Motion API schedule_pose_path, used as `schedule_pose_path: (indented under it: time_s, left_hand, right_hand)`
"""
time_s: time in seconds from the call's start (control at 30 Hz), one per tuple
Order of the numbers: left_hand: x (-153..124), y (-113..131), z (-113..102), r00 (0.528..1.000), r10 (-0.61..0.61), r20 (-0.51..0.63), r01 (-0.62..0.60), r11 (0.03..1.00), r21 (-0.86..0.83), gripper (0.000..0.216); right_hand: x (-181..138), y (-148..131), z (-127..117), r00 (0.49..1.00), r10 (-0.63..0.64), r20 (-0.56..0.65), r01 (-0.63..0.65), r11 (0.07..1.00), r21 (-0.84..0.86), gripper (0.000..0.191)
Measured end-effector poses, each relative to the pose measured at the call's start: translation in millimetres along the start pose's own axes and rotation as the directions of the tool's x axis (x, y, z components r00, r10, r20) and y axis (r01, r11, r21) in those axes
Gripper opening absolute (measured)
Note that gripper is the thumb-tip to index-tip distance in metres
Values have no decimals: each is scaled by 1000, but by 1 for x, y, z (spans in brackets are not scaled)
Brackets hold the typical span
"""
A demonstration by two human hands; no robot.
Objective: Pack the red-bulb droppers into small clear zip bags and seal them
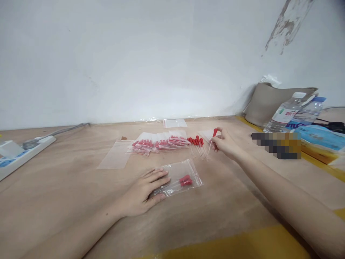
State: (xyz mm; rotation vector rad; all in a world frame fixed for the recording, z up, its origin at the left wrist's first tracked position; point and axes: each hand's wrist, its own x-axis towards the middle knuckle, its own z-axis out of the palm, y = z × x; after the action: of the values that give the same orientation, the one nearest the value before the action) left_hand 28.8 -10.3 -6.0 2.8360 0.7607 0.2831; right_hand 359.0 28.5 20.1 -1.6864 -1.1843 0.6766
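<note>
Yellow strip [237,244] up front on the worktop [67,162], then the left hand [147,189], flat and spread over a clear bag [192,169] of red-topped droppers [185,180]. Right hand [222,144] pinches a single dropper [215,132] by the loose row [196,141]. Picking or placing, can't tell; next move probably wants a light grip.

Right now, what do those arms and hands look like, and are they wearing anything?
The left hand and right hand are bare, with no gloves. No sleeves, watch or bracelet show on either forearm. A small dark spot marks the left forearm near the wrist.
</note>
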Motion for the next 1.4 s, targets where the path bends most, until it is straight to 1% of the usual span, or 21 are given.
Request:
schedule_pose_path:
  time_s: [0.03, 0.07, 0.1, 0.17, 0.23, 0.3, 0.4, 0.5, 0.6, 0.67, 0.77, 0.83, 0.93, 1.07, 1.13, 1.17, 1.23, 1.3, 1.33, 1.37, 1.4]
  left_hand:
    - [0, 0, 0, 1000, -1, 1, 1, 1000, -4, 44]
    - [1, 0, -1, 1000, -4, 4, 5, 1000, -8, 44]
    - [1, 0, -1, 1000, -8, 7, 8, 1000, -11, 44]
    - [1, 0, -1, 1000, -10, 10, 10, 1000, -12, 45]
    - [1, 0, -2, 1000, -7, 10, 7, 1000, -11, 45]
    - [1, 0, -1, 1000, -7, 6, 7, 1000, -10, 45]
    - [0, 0, 0, 1000, -1, -4, 0, 1000, -14, 45]
    - [0, -1, 2, 1000, 7, -16, -7, 1000, -28, 47]
    - [0, 0, 2, 1000, -2, -29, 1, 999, -36, 49]
    - [0, 1, 1, 999, -5, -35, 4, 999, -32, 50]
    - [0, 2, 1, 1000, -7, -30, 6, 1000, -27, 50]
    - [1, 2, 0, 1000, -8, -23, 8, 1000, -27, 50]
    - [1, 1, 1, 1000, -8, -21, 8, 1000, -27, 50]
    - [2, 0, 2, 1000, -7, -16, 6, 1000, -28, 50]
    - [2, -1, 2, 1000, 0, -13, 0, 1000, -26, 50]
    - [2, -1, 2, 1000, 2, -12, -2, 1000, -24, 50]
    - [1, -1, 2, 1000, 2, -13, -3, 1000, -23, 49]
    - [1, 0, 1, 1000, 3, -12, -3, 1000, -21, 49]
    - [1, 0, 1, 1000, 5, -11, -5, 1000, -21, 49]
    - [0, 0, 1, 1000, 7, -8, -7, 1000, -20, 49]
    - [0, 0, 1, 1000, 8, -3, -8, 1000, -18, 49]
  right_hand:
    - [-11, 4, 2, 1000, 4, 5, -5, 988, 152, 58]
    - [-22, 9, 6, 1000, 10, 4, -10, 966, 260, 56]
    - [-32, 13, 12, 1000, 7, -7, -5, 940, 340, 55]
    - [-46, 21, 23, 999, 18, -39, 1, 894, 448, 54]
    - [-53, 25, 33, 999, 22, -50, 6, 866, 500, 55]
    - [-56, 26, 40, 999, 37, -23, -19, 849, 529, 54]
    - [-62, 23, 44, 996, 71, 56, -91, 814, 574, 51]
    - [-71, 19, 46, 982, 70, 174, -162, 782, 602, 47]
    - [-78, 17, 44, 953, 34, 301, -210, 790, 576, 45]
    - [-80, 18, 42, 931, -4, 365, -197, 836, 512, 43]
    - [-79, 18, 41, 904, -18, 426, -146, 926, 349, 39]
    - [-78, 18, 43, 905, -19, 425, -109, 956, 274, 37]
    - [-79, 18, 51, 921, -77, 381, -35, 960, 277, 35]
    - [-79, 18, 60, 892, -176, 415, 32, 943, 331, 36]
    - [-78, 17, 58, 880, -234, 412, 108, 946, 306, 35]
    - [-77, 16, 56, 866, -253, 431, 135, 949, 285, 35]
    - [-75, 14, 50, 819, -241, 521, 120, 960, 254, 36]
    - [-74, 13, 46, 761, -179, 623, 46, 974, 223, 38]
    - [-74, 13, 44, 750, -146, 645, 17, 979, 203, 37]
    - [-74, 13, 43, 757, -114, 643, -6, 983, 181, 35]
    - [-74, 14, 42, 780, -79, 621, -28, 987, 160, 33]
